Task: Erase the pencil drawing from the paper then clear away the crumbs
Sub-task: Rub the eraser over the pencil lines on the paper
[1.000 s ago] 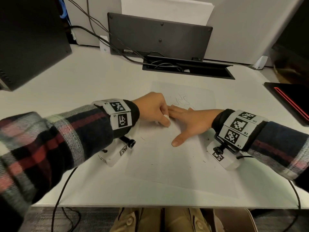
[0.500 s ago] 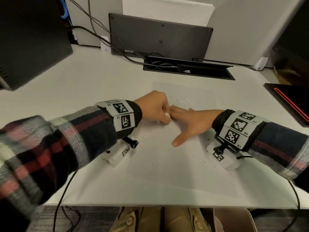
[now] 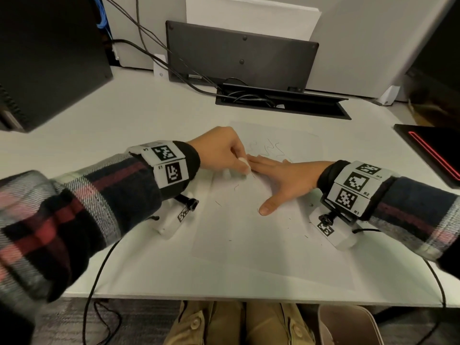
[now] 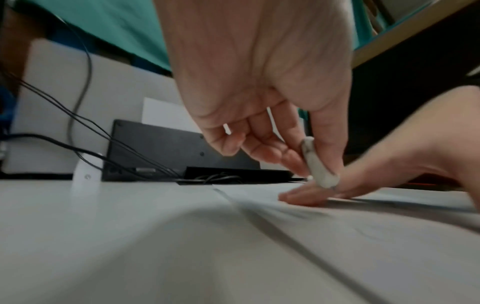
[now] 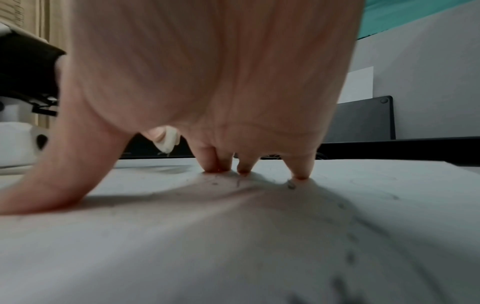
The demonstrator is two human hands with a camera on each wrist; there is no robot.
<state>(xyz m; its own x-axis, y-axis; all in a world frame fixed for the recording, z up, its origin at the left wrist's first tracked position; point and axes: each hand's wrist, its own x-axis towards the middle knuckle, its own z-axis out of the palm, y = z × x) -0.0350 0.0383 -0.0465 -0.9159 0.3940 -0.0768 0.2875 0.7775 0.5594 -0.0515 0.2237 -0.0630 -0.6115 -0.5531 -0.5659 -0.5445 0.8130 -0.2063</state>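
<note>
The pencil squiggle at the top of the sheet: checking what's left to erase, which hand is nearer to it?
Right. The right hand lies flat on the paper, fingers just below the pencil squiggle. The left hand pinches the eraser to its left.

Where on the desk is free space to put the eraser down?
Bare desk lies between the black box and the paper. It is crowded where the left hand, eraser and right hand meet.

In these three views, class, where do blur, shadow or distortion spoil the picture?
Head view: the near left sleeve smears, desk edges bow. Left wrist view: the eraser is soft, foreground paper shadowed. Right wrist view: the right hand looms blurred, shading the paper.
</note>
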